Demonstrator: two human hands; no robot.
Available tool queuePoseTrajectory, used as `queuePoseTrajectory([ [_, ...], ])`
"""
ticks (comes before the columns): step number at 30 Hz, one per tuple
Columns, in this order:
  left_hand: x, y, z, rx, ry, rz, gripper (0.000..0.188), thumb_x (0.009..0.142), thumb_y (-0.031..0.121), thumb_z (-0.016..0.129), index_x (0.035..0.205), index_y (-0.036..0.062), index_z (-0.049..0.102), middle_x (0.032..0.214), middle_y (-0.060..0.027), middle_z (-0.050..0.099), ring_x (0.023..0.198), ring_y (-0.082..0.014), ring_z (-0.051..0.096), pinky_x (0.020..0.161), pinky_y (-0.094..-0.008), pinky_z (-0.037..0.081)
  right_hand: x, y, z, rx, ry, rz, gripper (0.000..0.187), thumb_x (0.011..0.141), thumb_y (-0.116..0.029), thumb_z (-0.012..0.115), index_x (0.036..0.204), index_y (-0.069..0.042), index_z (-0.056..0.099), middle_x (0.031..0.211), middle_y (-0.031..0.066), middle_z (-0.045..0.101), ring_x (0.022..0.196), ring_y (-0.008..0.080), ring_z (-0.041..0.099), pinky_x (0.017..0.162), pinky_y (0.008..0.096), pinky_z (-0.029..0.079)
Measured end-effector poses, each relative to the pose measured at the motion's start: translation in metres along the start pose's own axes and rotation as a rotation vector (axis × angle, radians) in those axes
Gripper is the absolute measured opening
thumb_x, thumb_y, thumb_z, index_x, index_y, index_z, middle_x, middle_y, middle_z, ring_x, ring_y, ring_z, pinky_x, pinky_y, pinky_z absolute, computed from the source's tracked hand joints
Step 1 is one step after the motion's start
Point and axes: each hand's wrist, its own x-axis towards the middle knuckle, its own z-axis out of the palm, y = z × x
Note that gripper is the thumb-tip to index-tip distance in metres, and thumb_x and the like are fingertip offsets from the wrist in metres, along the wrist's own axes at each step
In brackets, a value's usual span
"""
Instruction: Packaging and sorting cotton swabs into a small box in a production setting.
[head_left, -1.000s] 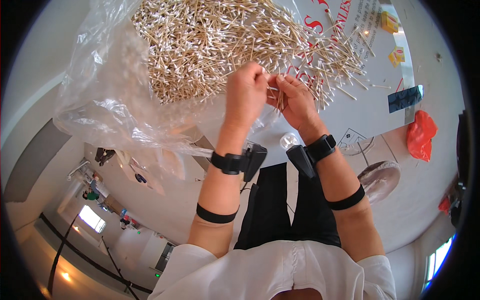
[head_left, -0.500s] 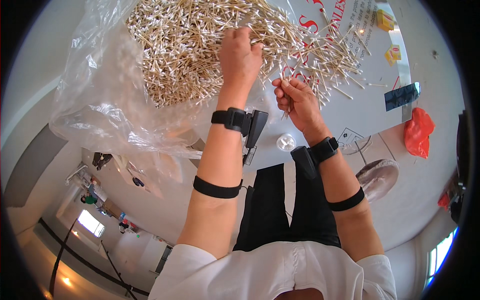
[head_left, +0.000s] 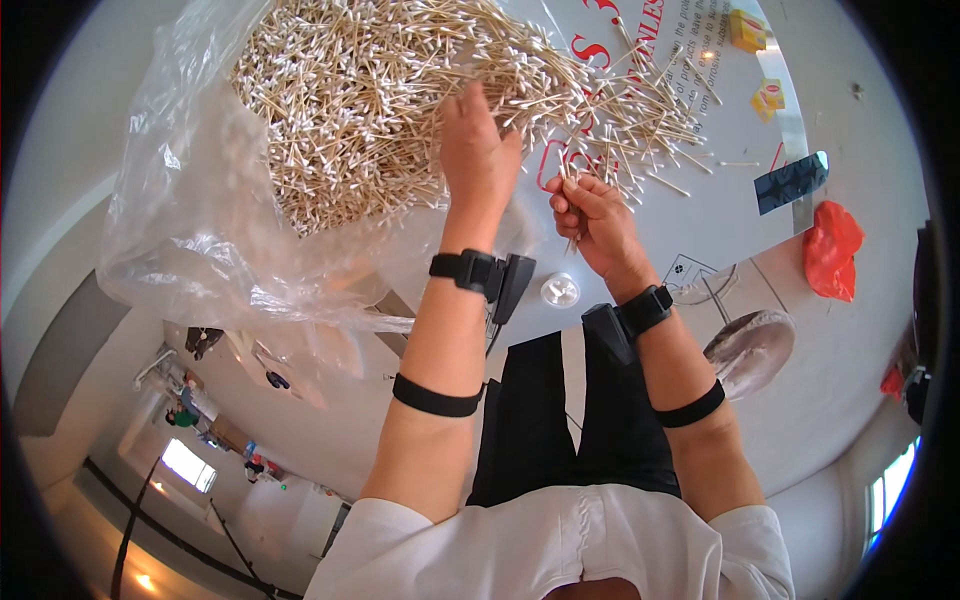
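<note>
A large heap of cotton swabs (head_left: pixel 340 120) with wooden sticks and white tips covers the far left and middle of the table. My left hand (head_left: pixel 478 150) is at the heap's near right side, its thumb apart from the fingers and the fingertips among the swabs. In my right hand (head_left: pixel 605 230) a small bunch of cotton swabs (head_left: pixel 566 180) is pinched between thumb and fingers, tips pointing up and away. Near the table's front edge, between my wrists, stands a small round clear container (head_left: pixel 546 291) with white contents.
Under the heap's left side spreads a crumpled clear plastic bag (head_left: pixel 180 220). Yellow small packets (head_left: pixel 748 32) and a dark blue shiny piece (head_left: pixel 790 184) lie along the table's right edge. Beyond it are a red plastic bag (head_left: pixel 832 250) and a round stool (head_left: pixel 755 350).
The whole view has shifted slightly. My left hand's thumb has spread away from the fingers beside the heap. My right hand keeps its grip on the swabs.
</note>
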Motion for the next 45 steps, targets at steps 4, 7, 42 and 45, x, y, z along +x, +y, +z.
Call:
queuePoseTrajectory([
  [4,0.03,-0.009,0.014,-0.178,-0.032,0.128,0.032,0.07,0.002,0.066,0.101,0.0,0.059,0.085,-0.0133,0.061,0.072,-0.0208,0.06,0.065,-0.0294,0.048,-0.001,0.003,0.004,0.023,-0.032,0.019,0.018,0.093,-0.015,0.048,0.089,-0.001,0.059,0.069,-0.0005,0.053,0.055,0.0043,0.042,0.047,0.0175,0.032],
  [7,0.056,-0.01,0.011,-0.382,-0.03,0.153,0.024,0.073,-0.001,0.063,0.097,-0.0014,0.062,0.074,-0.0094,0.063,0.06,-0.0164,0.058,0.057,-0.0277,0.048,-0.002,0.002,0.004,0.027,-0.017,0.025,0.018,0.093,-0.015,0.049,0.089,-0.001,0.059,0.069,-0.0004,0.053,0.055,0.0046,0.042,0.047,0.0175,0.033],
  [42,0.059,0.025,0.025,-0.133,-0.057,0.454,0.006,0.07,0.01,0.067,0.075,0.0111,0.064,0.076,-0.0044,0.056,0.078,-0.0239,0.056,0.065,-0.0359,0.048,-0.008,-0.01,-0.004,0.136,0.069,-0.099,0.016,0.093,-0.014,0.048,0.09,-0.002,0.057,0.069,-0.0008,0.052,0.056,0.0046,0.04,0.048,0.0175,0.032],
  [45,0.064,0.024,0.018,-0.173,-0.023,0.397,0.007,0.07,0.009,0.067,0.076,0.0106,0.064,0.076,-0.0044,0.056,0.078,-0.0242,0.056,0.066,-0.036,0.048,-0.005,-0.015,-0.004,0.201,0.053,-0.137,0.015,0.093,-0.013,0.048,0.09,-0.002,0.057,0.069,-0.0005,0.052,0.055,0.0047,0.039,0.047,0.0176,0.031],
])
